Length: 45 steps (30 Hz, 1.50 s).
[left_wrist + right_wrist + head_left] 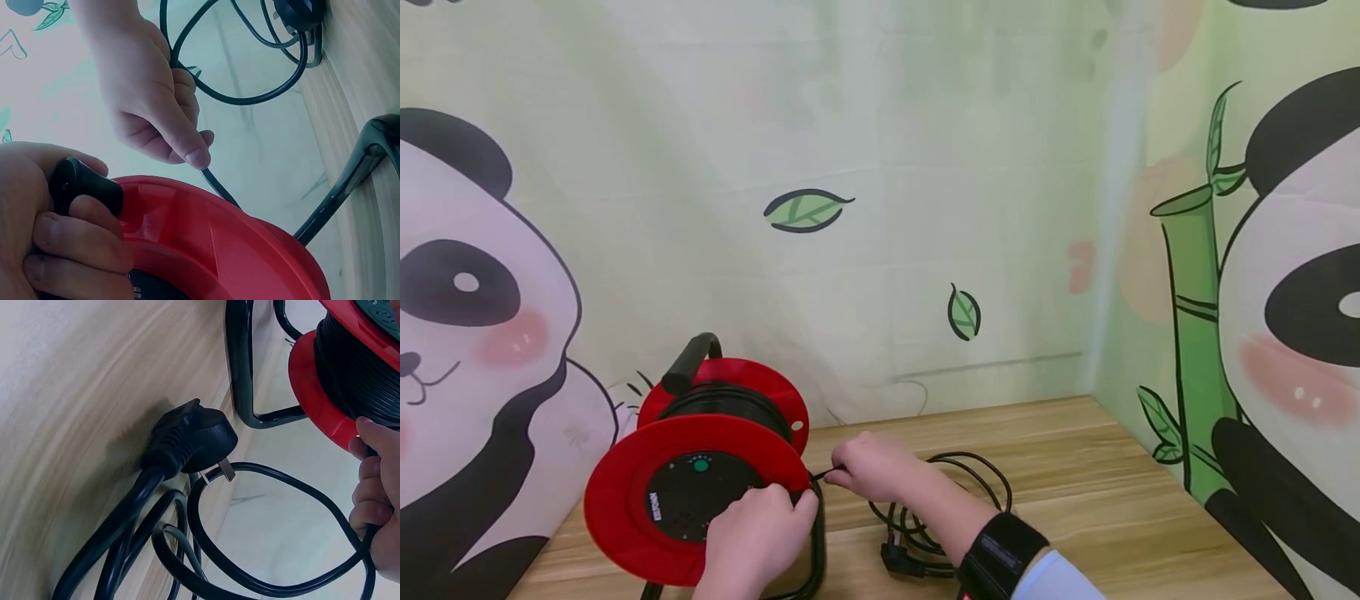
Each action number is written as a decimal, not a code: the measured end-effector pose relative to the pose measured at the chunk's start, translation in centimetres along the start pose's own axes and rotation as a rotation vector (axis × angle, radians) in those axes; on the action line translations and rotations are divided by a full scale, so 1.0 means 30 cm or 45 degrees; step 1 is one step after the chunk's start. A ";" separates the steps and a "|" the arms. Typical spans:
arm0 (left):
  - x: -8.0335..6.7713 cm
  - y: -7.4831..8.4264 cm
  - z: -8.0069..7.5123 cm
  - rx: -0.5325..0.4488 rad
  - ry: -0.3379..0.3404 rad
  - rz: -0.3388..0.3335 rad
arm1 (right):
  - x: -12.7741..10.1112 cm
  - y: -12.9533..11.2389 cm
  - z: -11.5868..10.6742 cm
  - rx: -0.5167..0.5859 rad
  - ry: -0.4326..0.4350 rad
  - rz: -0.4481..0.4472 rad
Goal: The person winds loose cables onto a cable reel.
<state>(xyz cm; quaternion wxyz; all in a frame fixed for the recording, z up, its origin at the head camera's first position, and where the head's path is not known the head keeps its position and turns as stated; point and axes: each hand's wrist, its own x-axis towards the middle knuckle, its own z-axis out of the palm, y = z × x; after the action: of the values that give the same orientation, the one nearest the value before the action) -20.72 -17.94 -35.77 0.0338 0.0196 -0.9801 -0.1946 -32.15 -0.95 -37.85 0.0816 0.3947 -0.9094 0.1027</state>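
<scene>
Left hand grips the reel's knob; right hand pinches cable beside its rim.

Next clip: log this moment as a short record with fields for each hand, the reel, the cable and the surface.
left hand: grips the black crank knob on the reel's face
right hand: pinches the cable beside the reel's rim
reel: red cable reel, upright in a black frame
cable: black cable, loose coils, plug lying on the table
surface: wooden table
</scene>
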 end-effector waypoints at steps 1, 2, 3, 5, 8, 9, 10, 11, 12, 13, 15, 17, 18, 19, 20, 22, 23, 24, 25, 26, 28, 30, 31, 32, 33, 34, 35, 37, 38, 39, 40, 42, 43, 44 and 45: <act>0.000 -0.002 0.001 0.006 -0.005 0.002 | 0.001 -0.001 0.002 0.002 0.000 0.000; 0.000 -0.003 0.002 0.011 -0.009 0.003 | 0.002 -0.001 0.003 0.005 -0.002 0.003; 0.001 -0.004 0.002 0.015 -0.012 0.003 | 0.002 -0.001 0.005 0.009 -0.004 0.005; 0.002 -0.007 0.004 0.020 -0.012 0.008 | 0.002 -0.002 0.005 0.012 -0.008 0.007; 0.003 -0.009 0.006 0.032 -0.015 0.015 | -0.001 -0.002 0.005 0.021 -0.015 0.011; 0.003 -0.009 0.007 0.036 -0.016 0.021 | -0.002 -0.001 0.004 0.020 -0.019 0.011; 0.003 -0.009 0.007 0.039 -0.017 0.026 | -0.004 -0.001 0.002 0.020 -0.021 0.013; 0.003 -0.009 0.007 0.043 -0.018 0.029 | -0.007 -0.001 0.000 0.019 -0.021 0.016; 0.004 -0.009 0.007 0.045 -0.019 0.029 | -0.009 0.000 -0.001 0.020 -0.020 0.017; 0.004 -0.009 0.007 0.046 -0.020 0.030 | -0.011 0.001 -0.003 0.021 -0.019 0.021; 0.004 -0.009 0.007 0.046 -0.023 0.027 | -0.016 0.002 -0.006 0.019 -0.016 0.026; 0.003 -0.011 0.006 0.043 -0.026 0.021 | -0.017 0.002 -0.006 0.019 -0.012 0.026; 0.003 -0.012 0.006 0.042 -0.027 0.019 | -0.016 0.002 -0.006 0.020 -0.014 0.025; 0.002 -0.013 0.007 0.040 -0.027 0.019 | -0.016 0.003 -0.005 0.018 -0.016 0.024; 0.002 -0.014 0.007 0.038 -0.026 0.018 | -0.017 0.003 -0.005 0.017 -0.017 0.021; 0.001 -0.015 0.007 0.034 -0.030 0.014 | -0.021 0.004 -0.007 0.023 -0.023 0.019; 0.001 -0.016 0.006 0.032 -0.033 0.012 | -0.024 0.007 -0.010 0.026 -0.023 0.021; 0.001 -0.016 0.005 0.030 -0.036 0.009 | -0.029 0.011 -0.013 0.032 -0.021 0.024; 0.000 -0.016 0.005 0.025 -0.037 0.012 | -0.034 0.017 -0.018 0.036 -0.014 0.025; 0.000 -0.016 0.005 0.023 -0.039 0.011 | -0.040 0.025 -0.022 0.043 -0.009 0.029; 0.001 -0.015 0.003 0.018 -0.039 0.013 | -0.052 0.046 -0.030 0.051 0.009 0.035; 0.001 -0.014 0.002 0.018 -0.032 0.014 | -0.063 0.071 -0.038 0.063 0.027 0.040; 0.002 -0.013 0.002 0.019 -0.031 0.015 | -0.070 0.086 -0.040 0.064 0.036 0.038; 0.003 -0.011 0.002 0.021 -0.031 0.013 | -0.076 0.101 -0.042 0.065 0.039 0.043; 0.003 -0.010 0.001 0.023 -0.031 0.012 | -0.083 0.115 -0.045 0.066 0.045 0.047; 0.002 -0.009 0.001 0.026 -0.031 0.011 | -0.090 0.129 -0.048 0.061 0.052 0.056; 0.002 -0.009 0.001 0.029 -0.030 0.009 | -0.097 0.143 -0.051 0.057 0.064 0.062; 0.000 -0.009 0.000 0.029 -0.035 0.005 | -0.112 0.171 -0.058 0.035 0.084 0.085; 0.000 -0.009 -0.001 0.028 -0.035 0.003 | -0.120 0.183 -0.062 0.030 0.090 0.104; -0.001 -0.009 -0.001 0.028 -0.035 0.000 | -0.128 0.195 -0.066 0.019 0.098 0.120; -0.002 -0.009 -0.001 0.025 -0.034 -0.001 | -0.135 0.206 -0.068 0.007 0.105 0.131; -0.003 -0.009 -0.001 0.020 -0.032 -0.002 | -0.147 0.224 -0.073 -0.015 0.102 0.147; -0.003 -0.008 -0.001 0.017 -0.032 -0.001 | -0.152 0.232 -0.074 -0.029 0.097 0.158; -0.003 -0.007 0.000 0.016 -0.029 0.002 | -0.157 0.240 -0.075 -0.044 0.099 0.163; -0.003 -0.005 0.000 0.017 -0.028 0.004 | -0.162 0.248 -0.076 -0.061 0.103 0.171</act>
<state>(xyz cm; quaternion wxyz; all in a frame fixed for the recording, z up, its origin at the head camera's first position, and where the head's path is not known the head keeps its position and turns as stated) -20.61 -18.08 -35.85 0.0231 0.0161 -0.9817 -0.1883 -34.18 7.98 -37.68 0.1207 0.3264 -0.9319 0.1022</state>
